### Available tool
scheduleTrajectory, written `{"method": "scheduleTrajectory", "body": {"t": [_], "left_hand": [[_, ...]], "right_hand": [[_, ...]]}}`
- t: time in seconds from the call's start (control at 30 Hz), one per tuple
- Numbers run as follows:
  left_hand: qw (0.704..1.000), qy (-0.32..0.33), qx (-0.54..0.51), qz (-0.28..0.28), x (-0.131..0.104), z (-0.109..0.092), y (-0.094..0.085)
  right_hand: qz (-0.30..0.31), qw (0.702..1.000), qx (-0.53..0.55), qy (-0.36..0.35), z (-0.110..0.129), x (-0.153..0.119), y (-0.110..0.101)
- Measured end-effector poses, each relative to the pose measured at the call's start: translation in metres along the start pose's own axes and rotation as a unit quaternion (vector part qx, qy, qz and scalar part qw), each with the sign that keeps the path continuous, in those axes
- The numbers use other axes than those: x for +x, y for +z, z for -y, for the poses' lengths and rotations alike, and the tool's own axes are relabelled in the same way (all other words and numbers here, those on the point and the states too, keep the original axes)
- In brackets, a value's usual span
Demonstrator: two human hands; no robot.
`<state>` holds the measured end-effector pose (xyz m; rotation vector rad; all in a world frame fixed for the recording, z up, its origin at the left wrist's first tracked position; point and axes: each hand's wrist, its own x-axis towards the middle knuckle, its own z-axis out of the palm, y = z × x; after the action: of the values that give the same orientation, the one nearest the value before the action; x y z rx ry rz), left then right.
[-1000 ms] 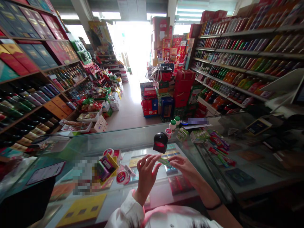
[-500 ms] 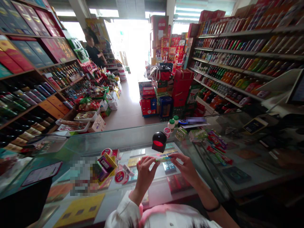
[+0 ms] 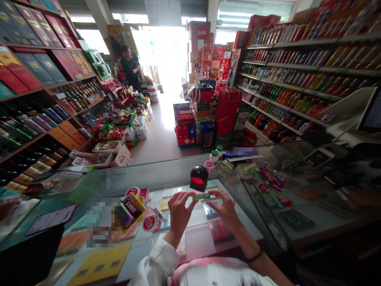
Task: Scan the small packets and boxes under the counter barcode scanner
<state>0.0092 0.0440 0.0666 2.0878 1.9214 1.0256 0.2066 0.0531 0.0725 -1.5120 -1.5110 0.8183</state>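
Note:
Between my two hands is a small green stick-shaped pack, held level by its ends. My left hand pinches its left end between thumb and fingers. At the other end, my right hand grips it with thumb and forefinger. Just beyond the pack stands a black barcode scanner with a red-lit window facing me. Left of my hands, small boxed packs and round tubs with red-and-white lids lie on the glass counter.
White bottles with green caps, green boxes and colourful candy packs sit to the right of the scanner. A phone lies at left. Bottle shelves line the right wall. Another person stands near the doorway.
The pack has turned so its green face shows more, and both hands have shifted slightly left and up. The other person has moved to the right.

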Motion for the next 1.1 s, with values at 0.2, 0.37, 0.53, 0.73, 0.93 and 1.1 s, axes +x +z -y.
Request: {"method": "scheduleTrajectory", "body": {"t": [0.2, 0.37, 0.53, 0.73, 0.93, 1.1], "left_hand": [[1.000, 0.004, 0.021, -0.014, 0.018, 0.006, 0.010], [0.999, -0.022, 0.022, -0.026, 0.023, 0.005, 0.017], [0.999, -0.008, 0.031, -0.029, 0.021, 0.004, 0.018], [0.999, -0.010, 0.049, -0.002, 0.018, -0.001, 0.011], [0.996, -0.006, 0.084, 0.014, -0.002, 0.004, -0.001], [0.994, -0.005, 0.103, 0.046, -0.025, 0.018, -0.010]], "right_hand": [[-0.094, 0.986, -0.132, -0.027, -0.006, 0.017, 0.017], [-0.116, 0.982, -0.147, -0.033, -0.013, 0.025, 0.023], [-0.127, 0.979, -0.153, -0.049, -0.015, 0.024, 0.022], [-0.103, 0.982, -0.151, -0.052, -0.010, 0.021, 0.019], [-0.025, 0.978, -0.192, -0.076, -0.011, 0.009, 0.020], [0.044, 0.970, -0.220, -0.096, -0.018, -0.004, 0.034]]}}
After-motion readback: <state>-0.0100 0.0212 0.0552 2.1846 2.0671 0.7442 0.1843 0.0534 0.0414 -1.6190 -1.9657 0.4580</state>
